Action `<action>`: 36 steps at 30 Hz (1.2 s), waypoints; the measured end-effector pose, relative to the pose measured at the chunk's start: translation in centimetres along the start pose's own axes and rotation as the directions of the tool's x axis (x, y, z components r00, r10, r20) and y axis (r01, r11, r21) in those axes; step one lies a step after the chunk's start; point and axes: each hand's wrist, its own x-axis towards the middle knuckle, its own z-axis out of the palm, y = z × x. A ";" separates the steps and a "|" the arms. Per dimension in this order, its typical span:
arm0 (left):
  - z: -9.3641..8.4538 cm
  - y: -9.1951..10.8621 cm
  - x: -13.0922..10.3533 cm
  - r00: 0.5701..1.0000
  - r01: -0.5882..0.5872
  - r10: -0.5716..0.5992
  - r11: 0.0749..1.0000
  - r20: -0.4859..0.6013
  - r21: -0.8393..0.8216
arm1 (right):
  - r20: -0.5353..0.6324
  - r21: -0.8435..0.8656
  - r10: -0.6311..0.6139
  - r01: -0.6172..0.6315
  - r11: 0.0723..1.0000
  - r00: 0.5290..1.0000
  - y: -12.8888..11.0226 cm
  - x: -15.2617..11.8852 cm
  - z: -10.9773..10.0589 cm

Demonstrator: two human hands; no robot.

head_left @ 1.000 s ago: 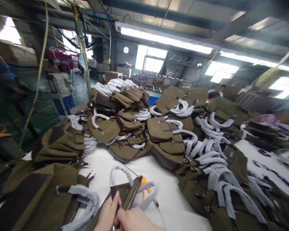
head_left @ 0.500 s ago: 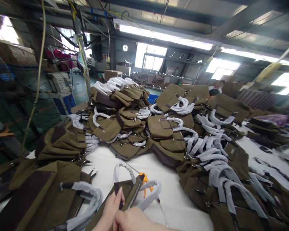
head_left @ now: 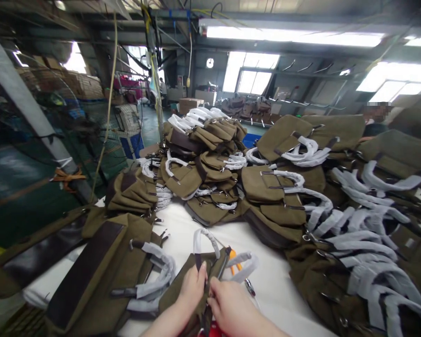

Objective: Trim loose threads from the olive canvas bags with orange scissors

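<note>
An olive canvas bag (head_left: 182, 285) with white-wrapped handles lies on the white table (head_left: 277, 290) right in front of me. My left hand (head_left: 192, 285) presses on its top edge beside the dark handle strap. My right hand (head_left: 228, 304) pinches the same edge near the zipper opening. A small orange tool (head_left: 234, 260) lies just beyond the bag. Something red (head_left: 215, 330) shows under my right hand at the bottom edge; I cannot tell what it is.
Heaps of the same olive bags cover the table: a tall stack (head_left: 199, 159) at centre back, a long pile (head_left: 354, 224) on the right, flat bags (head_left: 101, 267) at my left. A person (head_left: 375, 119) is behind the right pile. A slanted post (head_left: 31, 117) rises at left.
The view has swung left and tilted down a little. My hands have come further into view and both now grip the bag's top edge closer together.
</note>
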 end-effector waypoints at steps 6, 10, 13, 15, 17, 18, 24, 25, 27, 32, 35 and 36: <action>0.3 0.4 -0.7 0.998 -0.057 0.058 0.997 -0.033 0.056 | -0.041 -0.090 -0.017 0.013 0.996 0.999 -0.3 0.0 -0.2; 0.6 0.0 -1.2 0.994 -0.069 0.075 0.995 -0.079 0.077 | -0.045 -0.110 -0.038 0.033 0.993 0.998 0.5 -0.7 0.1; 1.0 -0.1 -1.3 0.996 -0.085 0.087 0.989 -0.008 0.117 | -0.059 -0.081 -0.096 0.091 0.993 0.994 1.5 -1.8 0.5; 1.4 0.0 -1.3 0.991 -0.113 0.103 0.984 0.080 0.140 | -0.065 -0.097 -0.075 0.068 0.993 0.995 2.2 -2.2 0.8; 1.8 0.2 -1.3 0.981 -0.151 0.129 0.978 0.148 0.147 | -0.057 -0.146 -0.004 -0.005 0.989 0.998 3.0 -2.0 1.1; 1.9 0.4 -1.4 0.976 -0.166 0.141 0.974 0.164 0.151 | -0.056 -0.167 0.047 -0.056 0.984 0.997 3.5 -1.5 1.2; 2.6 0.1 -2.2 0.954 -0.277 0.250 0.945 0.166 0.172 | -0.142 -0.182 0.322 -0.344 0.921 0.936 10.4 4.9 1.0; 2.5 -0.1 -2.2 0.953 -0.283 0.257 0.944 0.164 0.167 | -0.148 -0.172 0.352 -0.374 0.911 0.924 11.6 5.9 0.9; 2.2 -0.4 -2.0 0.957 -0.272 0.252 0.951 0.142 0.149 | -0.158 -0.150 0.384 -0.407 0.901 0.910 13.0 7.2 0.8; -0.6 -0.8 -0.2 0.990 -0.137 0.135 0.990 -0.052 -0.040 | -0.243 -0.091 0.206 -0.233 0.968 0.948 11.3 6.2 0.6; -2.6 -0.6 1.1 1.000 -0.002 0.008 0.968 0.025 -0.249 | -0.146 -0.003 -0.059 0.059 0.998 0.988 9.0 4.6 0.8; -3.1 -0.4 1.4 0.997 0.037 -0.017 0.959 0.075 -0.281 | -0.093 0.048 -0.139 0.144 0.988 0.986 8.3 4.3 0.8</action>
